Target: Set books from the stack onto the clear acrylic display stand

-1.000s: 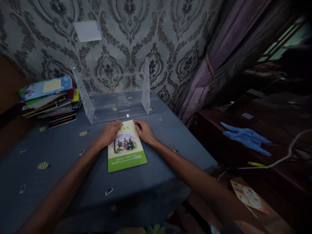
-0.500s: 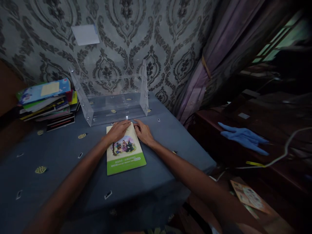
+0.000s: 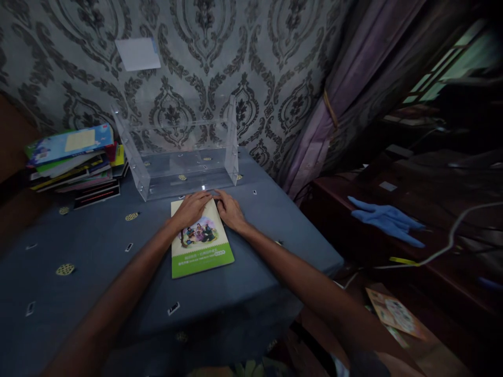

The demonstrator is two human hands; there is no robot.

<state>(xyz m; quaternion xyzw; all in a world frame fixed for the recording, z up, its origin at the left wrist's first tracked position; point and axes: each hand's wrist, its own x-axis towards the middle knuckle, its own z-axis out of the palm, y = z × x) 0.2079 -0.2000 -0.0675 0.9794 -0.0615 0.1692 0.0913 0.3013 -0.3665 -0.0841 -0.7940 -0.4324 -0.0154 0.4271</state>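
Observation:
A thin book (image 3: pixel 203 256) with a cream and green cover and a picture of several figures lies flat on the table. My left hand (image 3: pixel 192 208) rests open across its upper part, fingers pointing right. At the book's upper right edge is my right hand (image 3: pixel 231 210), palm down, with its index finger stretched toward the left fingertips; its other fingers are partly hidden. Just behind both hands stands a clear acrylic rack (image 3: pixel 184 162) with slanted tiers.
A stack of books (image 3: pixel 74 157) stands at the table's left rear. The blue-grey tablecloth (image 3: pixel 98 272) has small printed motifs. To the right, a blue glove (image 3: pixel 387 220) and a white cable (image 3: pixel 451 251) lie on dark red furniture. An orange-covered booklet (image 3: pixel 395 311) lies lower down.
The view has shifted very slightly. Both hands and the book stay in place relative to each other.

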